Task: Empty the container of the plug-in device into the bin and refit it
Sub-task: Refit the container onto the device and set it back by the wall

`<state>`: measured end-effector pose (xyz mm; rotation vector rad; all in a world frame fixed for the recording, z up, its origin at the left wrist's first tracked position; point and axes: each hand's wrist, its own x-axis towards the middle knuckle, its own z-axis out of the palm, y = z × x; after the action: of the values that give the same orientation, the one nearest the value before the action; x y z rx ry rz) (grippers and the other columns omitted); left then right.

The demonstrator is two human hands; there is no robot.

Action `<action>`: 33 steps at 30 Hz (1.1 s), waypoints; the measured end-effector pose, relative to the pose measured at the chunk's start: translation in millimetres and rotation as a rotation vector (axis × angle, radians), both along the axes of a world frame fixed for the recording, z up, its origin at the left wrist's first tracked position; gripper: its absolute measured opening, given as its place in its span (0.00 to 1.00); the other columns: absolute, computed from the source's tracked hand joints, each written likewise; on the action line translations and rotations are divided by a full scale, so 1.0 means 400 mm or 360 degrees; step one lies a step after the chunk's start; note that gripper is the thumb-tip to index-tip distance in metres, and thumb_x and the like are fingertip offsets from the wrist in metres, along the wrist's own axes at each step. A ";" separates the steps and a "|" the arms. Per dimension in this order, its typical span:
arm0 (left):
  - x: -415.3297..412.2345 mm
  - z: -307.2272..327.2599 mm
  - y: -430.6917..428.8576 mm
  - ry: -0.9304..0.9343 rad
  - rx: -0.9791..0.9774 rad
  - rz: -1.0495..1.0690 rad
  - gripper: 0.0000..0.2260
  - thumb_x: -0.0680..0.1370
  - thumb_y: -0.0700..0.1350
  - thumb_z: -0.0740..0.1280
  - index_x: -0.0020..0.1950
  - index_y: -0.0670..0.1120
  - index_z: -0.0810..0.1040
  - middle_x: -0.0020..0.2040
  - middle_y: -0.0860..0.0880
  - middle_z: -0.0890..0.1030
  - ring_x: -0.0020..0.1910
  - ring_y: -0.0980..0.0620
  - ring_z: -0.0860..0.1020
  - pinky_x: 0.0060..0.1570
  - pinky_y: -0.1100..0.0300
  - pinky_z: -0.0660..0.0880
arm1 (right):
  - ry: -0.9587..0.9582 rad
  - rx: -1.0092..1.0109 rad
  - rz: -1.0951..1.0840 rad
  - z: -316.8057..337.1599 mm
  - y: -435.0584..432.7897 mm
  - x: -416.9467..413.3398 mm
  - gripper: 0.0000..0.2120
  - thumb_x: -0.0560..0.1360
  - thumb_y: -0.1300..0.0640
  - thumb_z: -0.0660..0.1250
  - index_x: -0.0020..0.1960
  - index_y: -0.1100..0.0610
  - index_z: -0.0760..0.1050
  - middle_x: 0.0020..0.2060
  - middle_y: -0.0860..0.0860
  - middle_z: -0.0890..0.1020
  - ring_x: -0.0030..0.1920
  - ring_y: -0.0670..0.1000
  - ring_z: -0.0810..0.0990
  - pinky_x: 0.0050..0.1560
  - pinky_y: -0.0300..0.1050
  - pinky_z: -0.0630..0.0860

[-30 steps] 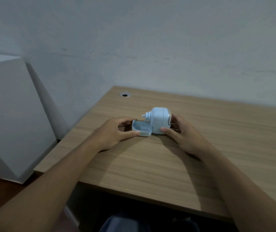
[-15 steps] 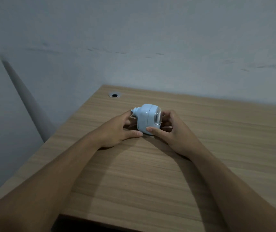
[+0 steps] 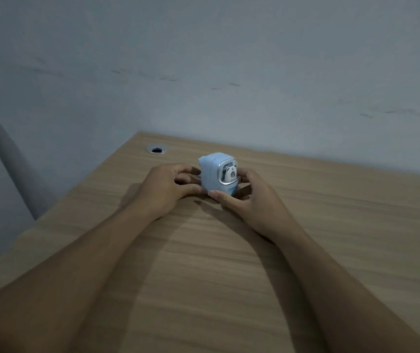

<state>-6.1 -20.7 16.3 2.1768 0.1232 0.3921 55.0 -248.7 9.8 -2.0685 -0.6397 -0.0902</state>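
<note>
**Device back together on the surface, task seemingly near its end**

A small pale-blue plug-in device (image 3: 217,174) stands upright on the wooden surface (image 3: 229,276), near its far edge. The left hand (image 3: 164,191) touches its left side with loosely curled fingers; the right hand (image 3: 250,200) cups its right side, thumb against the base. No separate container or bin shows, so refitting looks done.

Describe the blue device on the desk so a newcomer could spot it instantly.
On the wooden desk against the grey wall, look between the left hand and right hand. The small pale-blue device stands there, its silver-rimmed window showing a tiny panda figure, unlike the cable hole behind.
</note>
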 end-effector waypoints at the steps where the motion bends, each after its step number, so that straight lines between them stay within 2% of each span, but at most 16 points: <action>1: 0.012 -0.001 0.003 -0.0013 -0.0005 -0.0014 0.22 0.76 0.46 0.82 0.70 0.50 0.86 0.52 0.53 0.93 0.55 0.66 0.87 0.52 0.80 0.74 | 0.0014 -0.0002 0.0025 -0.004 0.001 0.020 0.35 0.70 0.35 0.83 0.73 0.43 0.78 0.62 0.43 0.85 0.52 0.43 0.88 0.53 0.35 0.83; 3: 0.035 -0.003 0.008 -0.0037 0.0006 -0.0073 0.23 0.78 0.46 0.81 0.74 0.52 0.84 0.53 0.56 0.93 0.59 0.64 0.87 0.64 0.69 0.78 | 0.0081 0.0046 0.0068 -0.008 0.006 0.058 0.34 0.69 0.34 0.83 0.72 0.41 0.79 0.63 0.45 0.85 0.51 0.46 0.90 0.57 0.47 0.87; 4: 0.048 -0.007 0.010 -0.0038 0.0017 -0.0101 0.24 0.79 0.46 0.80 0.75 0.53 0.82 0.54 0.57 0.93 0.60 0.63 0.87 0.67 0.64 0.78 | 0.0105 0.0080 0.0076 -0.010 0.010 0.078 0.34 0.69 0.35 0.83 0.72 0.41 0.79 0.62 0.45 0.85 0.50 0.49 0.91 0.58 0.54 0.88; 5: 0.065 -0.012 0.011 -0.0037 0.0033 -0.0119 0.23 0.81 0.46 0.79 0.76 0.53 0.81 0.55 0.58 0.92 0.62 0.63 0.86 0.69 0.61 0.78 | 0.0105 0.0102 0.0071 -0.011 0.017 0.099 0.33 0.70 0.37 0.83 0.72 0.43 0.79 0.61 0.46 0.85 0.48 0.50 0.92 0.57 0.57 0.89; 6: 0.085 -0.017 0.013 -0.0034 0.0042 -0.0125 0.23 0.82 0.44 0.77 0.77 0.53 0.80 0.57 0.58 0.91 0.63 0.62 0.86 0.71 0.59 0.78 | 0.0092 0.0115 0.0052 -0.011 0.024 0.121 0.32 0.71 0.40 0.83 0.72 0.45 0.79 0.60 0.45 0.86 0.46 0.50 0.93 0.54 0.55 0.89; 9: 0.158 -0.031 0.018 0.0016 0.0029 -0.0113 0.24 0.83 0.37 0.70 0.79 0.49 0.75 0.66 0.56 0.89 0.68 0.59 0.84 0.77 0.53 0.75 | 0.0073 0.0124 -0.0043 -0.008 0.048 0.187 0.29 0.74 0.47 0.84 0.71 0.51 0.79 0.56 0.44 0.86 0.38 0.44 0.91 0.40 0.39 0.84; 10: 0.181 -0.032 0.018 0.0041 0.0024 -0.0133 0.25 0.82 0.35 0.68 0.79 0.49 0.74 0.68 0.55 0.88 0.69 0.59 0.83 0.78 0.52 0.75 | 0.0063 0.0115 -0.0082 -0.007 0.057 0.207 0.30 0.73 0.47 0.85 0.71 0.51 0.79 0.57 0.45 0.86 0.36 0.44 0.89 0.37 0.36 0.82; 12: 0.224 -0.028 0.016 0.0063 0.0004 -0.0190 0.30 0.77 0.35 0.65 0.80 0.49 0.73 0.71 0.54 0.86 0.73 0.58 0.82 0.79 0.49 0.74 | 0.0011 0.0054 -0.0191 -0.011 0.075 0.249 0.31 0.71 0.42 0.85 0.68 0.49 0.78 0.60 0.43 0.86 0.36 0.46 0.86 0.36 0.39 0.80; 15: 0.292 -0.015 0.005 0.0060 0.0003 -0.0269 0.34 0.77 0.32 0.63 0.83 0.50 0.72 0.78 0.51 0.81 0.78 0.57 0.77 0.81 0.50 0.72 | -0.0016 0.0052 -0.0352 -0.020 0.097 0.309 0.32 0.68 0.38 0.85 0.64 0.50 0.78 0.60 0.43 0.86 0.41 0.53 0.87 0.40 0.48 0.81; 17: 0.337 -0.005 -0.005 0.0041 0.0061 -0.0276 0.36 0.75 0.36 0.62 0.84 0.51 0.73 0.79 0.52 0.80 0.78 0.58 0.76 0.82 0.52 0.70 | -0.0040 0.0073 -0.0425 -0.023 0.110 0.347 0.33 0.67 0.38 0.86 0.64 0.52 0.77 0.60 0.45 0.86 0.49 0.57 0.88 0.47 0.54 0.85; 20: 0.384 0.000 -0.013 0.0028 0.0116 -0.0281 0.38 0.71 0.39 0.60 0.83 0.53 0.75 0.75 0.54 0.83 0.75 0.59 0.79 0.80 0.54 0.72 | -0.0068 0.0060 -0.0468 -0.018 0.121 0.388 0.34 0.68 0.40 0.86 0.64 0.55 0.77 0.61 0.49 0.86 0.60 0.53 0.86 0.54 0.50 0.81; 23: 0.411 0.002 -0.012 0.0059 0.0093 -0.0288 0.36 0.71 0.39 0.61 0.80 0.56 0.78 0.71 0.56 0.86 0.72 0.60 0.81 0.78 0.52 0.74 | -0.0094 0.0023 -0.0495 -0.014 0.132 0.415 0.35 0.68 0.38 0.86 0.63 0.57 0.76 0.60 0.51 0.85 0.61 0.54 0.85 0.57 0.52 0.80; 28: 0.448 0.006 -0.013 0.0138 0.0157 -0.0270 0.38 0.70 0.42 0.62 0.82 0.59 0.74 0.73 0.56 0.84 0.74 0.56 0.80 0.79 0.49 0.74 | -0.0124 -0.0062 -0.0538 -0.010 0.141 0.449 0.35 0.68 0.37 0.85 0.62 0.57 0.75 0.59 0.52 0.85 0.60 0.55 0.85 0.58 0.57 0.82; 33: 0.463 0.003 -0.015 0.0138 0.0295 -0.0214 0.34 0.73 0.44 0.63 0.80 0.59 0.74 0.73 0.53 0.84 0.72 0.51 0.81 0.77 0.47 0.75 | -0.0127 -0.0186 -0.0586 -0.002 0.158 0.445 0.36 0.69 0.35 0.83 0.63 0.57 0.74 0.60 0.54 0.85 0.61 0.57 0.85 0.55 0.55 0.81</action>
<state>179.1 -26.6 17.6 2.3700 -0.0126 0.2409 233.0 -185.6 8.9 -2.2853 -0.3100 -0.3554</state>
